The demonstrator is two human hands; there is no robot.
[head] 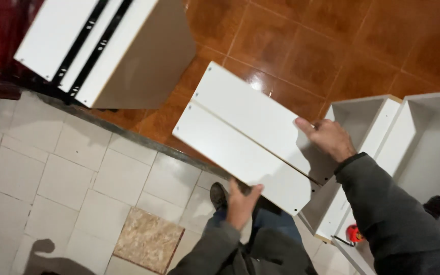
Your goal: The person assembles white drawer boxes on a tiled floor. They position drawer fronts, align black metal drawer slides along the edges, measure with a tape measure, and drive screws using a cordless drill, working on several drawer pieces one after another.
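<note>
Two white panels [245, 137] are being held in the air side by side, long edges meeting along a thin seam, slanting from upper left to lower right above the floor. The left hand [240, 203] is pressing flat, fingers apart, against the near long edge of the lower panel. The right hand [329, 137] is gripping the far right end of the upper panel, fingers curled over its edge. A shoe [218, 195] is standing just under the near edge. To the right, open white cabinet boxes [383, 122] are crowding close; a white drawer unit with black runners [103, 51] is lying well apart at upper left. Open brown tile floor [332, 46] is spreading beyond, pale tiles [67, 173] nearer
</note>
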